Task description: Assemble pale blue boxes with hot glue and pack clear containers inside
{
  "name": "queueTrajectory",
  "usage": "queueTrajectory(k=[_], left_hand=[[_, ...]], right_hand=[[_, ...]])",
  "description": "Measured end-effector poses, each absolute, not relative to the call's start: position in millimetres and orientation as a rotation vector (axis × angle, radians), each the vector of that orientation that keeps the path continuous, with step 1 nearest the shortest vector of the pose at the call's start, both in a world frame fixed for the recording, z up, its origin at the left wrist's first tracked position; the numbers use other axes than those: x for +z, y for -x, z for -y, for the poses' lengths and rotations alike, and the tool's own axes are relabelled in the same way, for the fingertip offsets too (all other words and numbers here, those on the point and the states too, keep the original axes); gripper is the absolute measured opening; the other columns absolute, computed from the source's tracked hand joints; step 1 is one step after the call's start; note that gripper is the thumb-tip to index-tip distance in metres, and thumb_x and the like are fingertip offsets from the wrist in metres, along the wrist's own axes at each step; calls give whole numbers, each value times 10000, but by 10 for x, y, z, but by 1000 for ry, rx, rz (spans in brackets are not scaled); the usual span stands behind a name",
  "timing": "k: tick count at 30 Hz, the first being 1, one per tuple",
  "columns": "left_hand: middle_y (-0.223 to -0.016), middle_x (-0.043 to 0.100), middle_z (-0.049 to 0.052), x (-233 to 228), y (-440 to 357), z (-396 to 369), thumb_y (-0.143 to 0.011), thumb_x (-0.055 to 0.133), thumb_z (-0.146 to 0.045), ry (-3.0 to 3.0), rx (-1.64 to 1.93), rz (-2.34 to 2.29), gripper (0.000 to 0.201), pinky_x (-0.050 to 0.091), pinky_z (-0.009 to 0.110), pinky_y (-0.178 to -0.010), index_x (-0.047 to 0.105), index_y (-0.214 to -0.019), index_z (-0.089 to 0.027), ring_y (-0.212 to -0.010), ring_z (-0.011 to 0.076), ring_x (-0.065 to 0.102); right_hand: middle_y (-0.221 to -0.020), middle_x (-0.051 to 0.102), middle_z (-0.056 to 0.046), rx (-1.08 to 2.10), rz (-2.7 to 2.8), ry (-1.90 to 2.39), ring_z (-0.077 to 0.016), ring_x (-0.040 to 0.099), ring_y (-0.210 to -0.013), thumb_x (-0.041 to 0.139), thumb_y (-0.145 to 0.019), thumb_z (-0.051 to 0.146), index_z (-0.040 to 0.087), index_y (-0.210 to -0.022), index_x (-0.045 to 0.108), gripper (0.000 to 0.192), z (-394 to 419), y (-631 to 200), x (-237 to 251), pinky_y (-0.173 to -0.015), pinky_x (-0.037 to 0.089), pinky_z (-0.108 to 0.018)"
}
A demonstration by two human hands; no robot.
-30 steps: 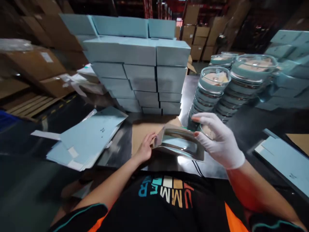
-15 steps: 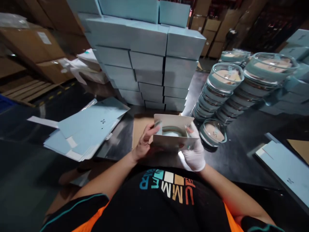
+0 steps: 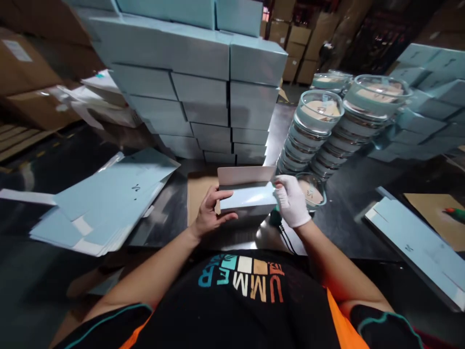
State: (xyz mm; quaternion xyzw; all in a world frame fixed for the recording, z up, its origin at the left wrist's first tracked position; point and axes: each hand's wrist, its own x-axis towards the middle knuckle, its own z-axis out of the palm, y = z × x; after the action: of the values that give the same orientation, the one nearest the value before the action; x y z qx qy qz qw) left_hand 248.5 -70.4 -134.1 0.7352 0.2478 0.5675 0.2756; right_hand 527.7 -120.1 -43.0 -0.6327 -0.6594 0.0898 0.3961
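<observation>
At the left of the dark, smooth-topped counter [image 3: 343, 213], a fanned pile of flat light-blue cardboard sheets [image 3: 109, 196] was noted, its near edges uneven. Next, at the far side, a tall wall of stacked light-blue rectangular cardboard boxes [image 3: 203, 99] stands with a flat brown cardboard sheet [image 3: 197, 194] just on its near side.

The bare left hand [image 3: 211, 213] has its grip clamped on the left end of a pale-blue and white oblong cardboard carton [image 3: 249, 196], fingers over the top, thumb against the near wall. Carton located at centre, between both hands; long axis left to right, far flap upright. Each hand is at its own end; neither is nearer.

The white-gloved right hand [image 3: 292, 201] touches the right end, fingers bent inward; whether its grip pinches cardboard cannot be told.

Just right of the glove sits a round clear-glass dish [image 3: 311, 191] with a beige disc. Beyond it rise tall stacks of round glass dishes [image 3: 316, 126]. At far right, more light-blue boxes [image 3: 430, 104]; nearer, a flat light-blue cardboard blank [image 3: 414, 247].
</observation>
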Motion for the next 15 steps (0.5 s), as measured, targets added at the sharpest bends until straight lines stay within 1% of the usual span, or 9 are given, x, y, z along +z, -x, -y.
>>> queueTrajectory(k=[3, 4, 6, 9, 10, 12, 13, 15], left_hand=[[-1119, 744, 91, -1365, -2398, 677, -812, 833, -739, -1988, 1599, -815, 654, 533, 493, -1143, 723, -1224, -243, -1259, 321, 670], [-1097, 747, 84, -1372, -2367, 667, -805, 818, -768, -1989, 1621, -866, 673, 533, 488, -1145, 722, -1214, -243, -1262, 320, 670], [-1082, 744, 74, -1374, -2316, 644, -808, 790, -802, -1981, 1659, -944, 688, 548, 468, -1119, 717, -1202, -242, -1254, 311, 671], [-1093, 730, 61, -1347, -2279, 613, -847, 774, -775, -1946, 1757, -971, 641, 547, 435, -1093, 706, -1202, -246, -1216, 283, 671], [-1096, 726, 58, -1333, -2274, 608, -861, 772, -759, -1938, 1790, -963, 623, 544, 426, -1087, 701, -1205, -245, -1198, 274, 673], [-1098, 723, 55, -1304, -2263, 609, -874, 769, -744, -1927, 1844, -957, 607, 542, 415, -1073, 693, -1207, -242, -1168, 262, 676], [-1094, 724, 54, -1289, -2250, 617, -874, 765, -748, -1925, 1862, -966, 610, 542, 414, -1068, 691, -1202, -240, -1162, 262, 676], [-1072, 722, 52, -1260, -2202, 644, -860, 756, -775, -1918, 1890, -1022, 632, 540, 423, -1070, 692, -1181, -235, -1165, 269, 675]], right_hand=[[-1110, 752, -169, 209, 1796, 2220, -315, 690, -1098, 518, -1040, 366, 181, -981, 718, 279, 1252, -5709, -316, -958, 521, -402], [-1095, 765, -174, 231, 1786, 2360, -315, 701, -1080, 519, -1039, 342, 174, -954, 735, 287, 1285, -5826, -307, -926, 517, -389], [-1107, 779, -190, 251, 1724, 2489, -321, 717, -1071, 505, -1045, 302, 156, -962, 762, 307, 1376, -5981, -329, -892, 507, -380], [-1205, 765, -226, 249, 1628, 2518, -340, 702, -1146, 484, -1066, 306, 134, -1051, 773, 337, 1500, -5979, -436, -927, 496, -393], [-1207, 763, -231, 279, 1616, 2498, -342, 699, -1148, 500, -1065, 330, 131, -1072, 773, 338, 1516, -5921, -485, -937, 497, -398], [-1122, 777, -217, 397, 1615, 2401, -340, 712, -1076, 601, -1020, 400, 129, -1079, 778, 329, 1493, -5753, -590, -915, 513, -402], [-1057, 781, -195, 472, 1621, 2321, -333, 719, -1024, 677, -965, 416, 134, -1066, 783, 318, 1456, -5659, -641, -894, 524, -398], [-929, 768, -139, 609, 1622, 2105, -314, 720, -938, 795, -828, 385, 150, -1017, 789, 302, 1351, -5494, -729, -853, 542, -382]])
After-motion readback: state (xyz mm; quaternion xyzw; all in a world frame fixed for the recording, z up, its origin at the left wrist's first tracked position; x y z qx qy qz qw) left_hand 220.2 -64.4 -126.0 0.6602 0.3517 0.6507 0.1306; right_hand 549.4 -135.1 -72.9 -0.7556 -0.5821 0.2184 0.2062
